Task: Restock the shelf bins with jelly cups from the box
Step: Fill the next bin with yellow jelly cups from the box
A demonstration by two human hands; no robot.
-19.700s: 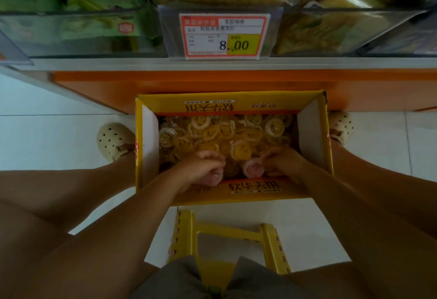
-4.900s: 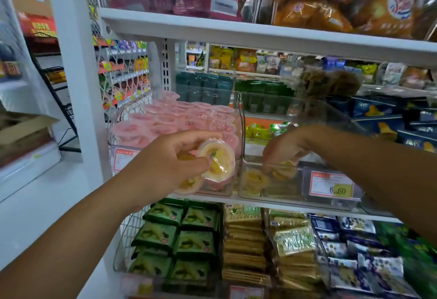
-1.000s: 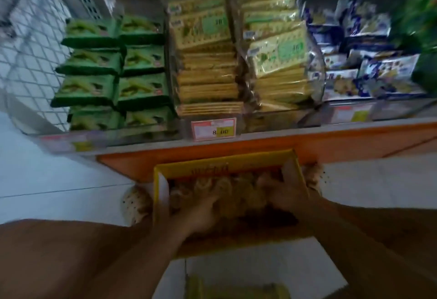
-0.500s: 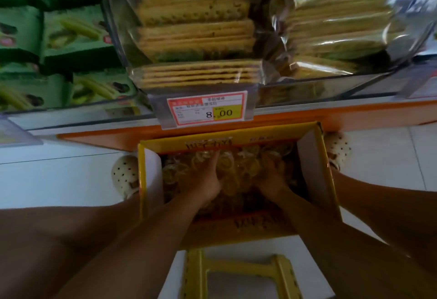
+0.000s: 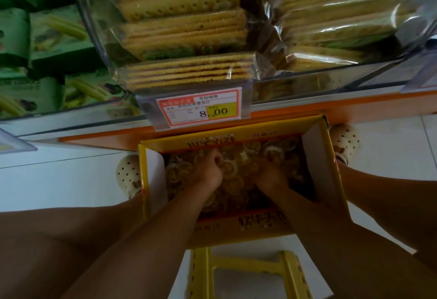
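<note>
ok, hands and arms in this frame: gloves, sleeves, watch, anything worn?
Nothing worn that shows. The left hand and right hand are bare, no gloves; no rings can be made out. Both forearms are bare right to the frame edge: no sleeves, watch or bands in view.

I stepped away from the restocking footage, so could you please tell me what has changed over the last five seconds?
Both hands have come down from the shelf bins into the open yellow cardboard box on the floor. The left hand and the right hand now dig among the clear jelly cups; the cups the left hand carried earlier are gone. Over the last half second, box and hands kept their places.
</note>
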